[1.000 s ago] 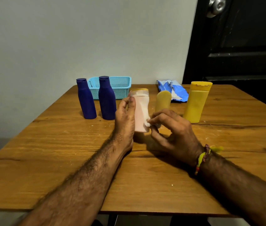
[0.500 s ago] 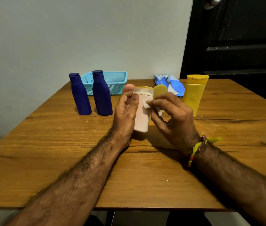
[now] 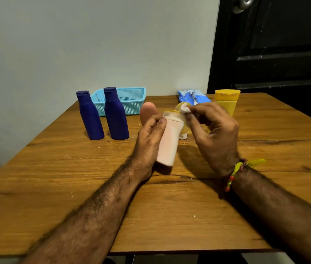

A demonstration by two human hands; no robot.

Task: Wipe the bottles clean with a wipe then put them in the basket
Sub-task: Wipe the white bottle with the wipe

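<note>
My left hand (image 3: 150,139) grips a pale pink bottle (image 3: 169,143) with a yellow top, tilted and lifted off the wooden table (image 3: 151,206). My right hand (image 3: 214,136) pinches a small white wipe (image 3: 185,108) against the bottle's top edge. Two dark blue bottles (image 3: 91,115) (image 3: 115,113) stand upright at the back left, in front of a light blue basket (image 3: 131,98). A tall yellow bottle (image 3: 227,101) stands at the back right. A small yellow bottle (image 3: 183,133) is mostly hidden behind my hands.
A blue wipe packet (image 3: 192,96) lies at the table's back edge between the basket and the tall yellow bottle. A white wall runs behind the table, and a dark door (image 3: 274,44) stands at the right.
The pink bottle has been lifted and tilted in my left hand. My right hand has moved the wipe from the bottle's side up to its top.
</note>
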